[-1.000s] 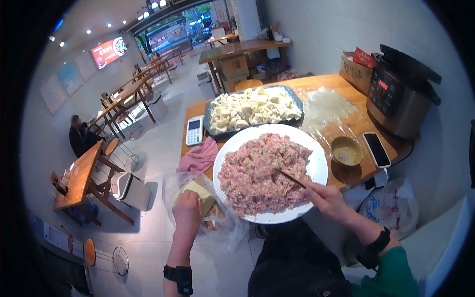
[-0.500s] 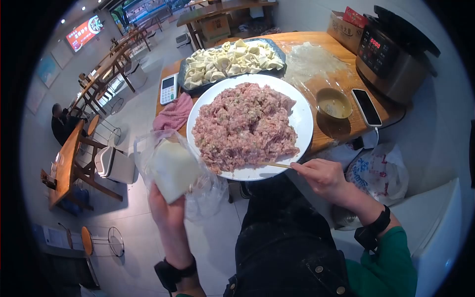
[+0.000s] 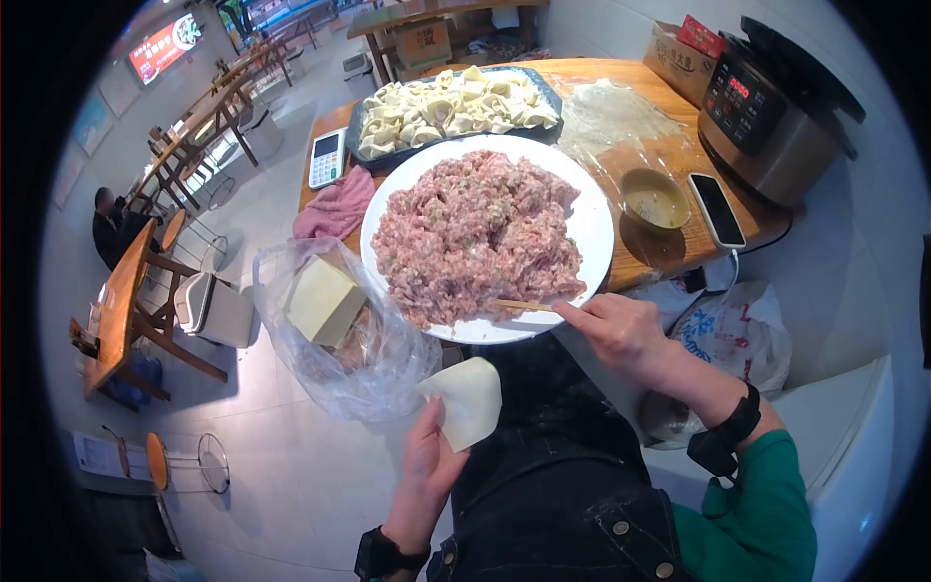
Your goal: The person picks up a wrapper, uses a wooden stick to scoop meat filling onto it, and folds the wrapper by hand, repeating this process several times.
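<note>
Pale, floppy wrapper [image 3: 469, 403] now nearer the apron [image 3: 558, 485].

pale wrapper [image 3: 471, 400] in left hand [image 3: 432, 454]; thin stick [image 3: 525, 306] in right hand [image 3: 623, 335], tip touching pink mince [image 3: 475, 233]

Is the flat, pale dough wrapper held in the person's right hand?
No, the flat, pale dough wrapper is in the left hand.

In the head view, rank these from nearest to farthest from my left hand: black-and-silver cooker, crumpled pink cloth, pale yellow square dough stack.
From the left hand:
1. Pale yellow square dough stack, up and left, in the clear bag.
2. Crumpled pink cloth, beyond it, left of the plate.
3. Black-and-silver cooker, far right.
</note>
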`<state>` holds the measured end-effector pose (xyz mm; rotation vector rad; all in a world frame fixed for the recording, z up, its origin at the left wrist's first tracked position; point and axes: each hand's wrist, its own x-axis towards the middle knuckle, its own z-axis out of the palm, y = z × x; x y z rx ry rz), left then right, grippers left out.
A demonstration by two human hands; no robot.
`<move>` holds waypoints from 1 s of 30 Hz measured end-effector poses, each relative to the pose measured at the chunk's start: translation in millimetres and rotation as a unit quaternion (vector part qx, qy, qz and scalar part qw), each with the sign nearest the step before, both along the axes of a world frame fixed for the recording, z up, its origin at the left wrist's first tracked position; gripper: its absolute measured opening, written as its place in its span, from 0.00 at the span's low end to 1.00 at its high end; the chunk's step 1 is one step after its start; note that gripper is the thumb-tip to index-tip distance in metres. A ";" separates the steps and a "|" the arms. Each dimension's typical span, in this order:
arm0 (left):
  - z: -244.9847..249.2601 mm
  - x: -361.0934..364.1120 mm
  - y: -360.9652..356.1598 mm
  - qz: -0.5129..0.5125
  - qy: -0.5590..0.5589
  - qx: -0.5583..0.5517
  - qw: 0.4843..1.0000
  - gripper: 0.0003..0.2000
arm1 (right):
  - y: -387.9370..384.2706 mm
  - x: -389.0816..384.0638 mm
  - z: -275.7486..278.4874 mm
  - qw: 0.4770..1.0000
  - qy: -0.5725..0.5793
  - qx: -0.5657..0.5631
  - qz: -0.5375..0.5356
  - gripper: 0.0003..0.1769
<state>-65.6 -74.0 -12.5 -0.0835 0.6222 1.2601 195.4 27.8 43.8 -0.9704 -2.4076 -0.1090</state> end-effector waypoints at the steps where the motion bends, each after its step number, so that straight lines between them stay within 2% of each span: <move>1: -3.4 2.0 1.3 0.001 -0.002 -0.001 1.000 0.18 | 1.9 -2.6 0.1 1.000 -0.002 -0.001 0.001 0.22; 3: -10.3 4.4 6.2 -0.063 0.071 0.010 0.995 0.18 | 5.0 -7.5 -2.3 1.000 -0.015 0.003 0.007 0.22; 13: 1.8 29.2 33.7 -0.023 0.077 0.019 0.997 0.20 | 6.7 -9.9 1.3 0.995 -0.085 -0.048 0.006 0.24; 15: 6.3 31.9 39.0 -0.008 0.072 0.022 0.997 0.20 | 4.7 -10.7 2.8 0.989 -0.085 -0.118 -0.003 0.25; 16: 9.9 32.9 40.4 -0.007 0.072 0.022 0.997 0.20 | 3.0 -9.5 0.1 0.989 -0.085 -0.118 -0.002 0.25; 18: 17.8 34.1 41.2 -0.016 0.062 0.027 0.998 0.21 | -4.1 -7.6 -7.9 0.986 -0.016 -0.160 0.052 0.26; 19: 19.6 34.8 41.9 -0.014 0.063 0.026 0.998 0.21 | -10.0 -10.4 -10.2 0.985 -0.016 -0.161 0.054 0.26; 21: 19.9 36.2 40.5 -0.003 0.064 0.044 0.997 0.21 | -26.4 -18.4 -14.6 0.996 -0.012 -0.072 0.056 0.28; 24: 17.9 33.5 38.3 -0.017 0.058 0.052 0.997 0.21 | -40.9 -19.6 -28.0 0.997 -0.031 -0.040 0.056 0.30; 29: 5.1 17.5 25.3 0.010 0.055 0.035 0.998 0.21 | -45.4 6.4 -23.0 0.995 -0.018 -0.082 0.058 0.29; 30: 1.6 13.6 22.6 0.014 0.036 0.042 0.998 0.21 | -41.9 12.1 -20.8 0.987 0.058 -0.141 0.052 0.28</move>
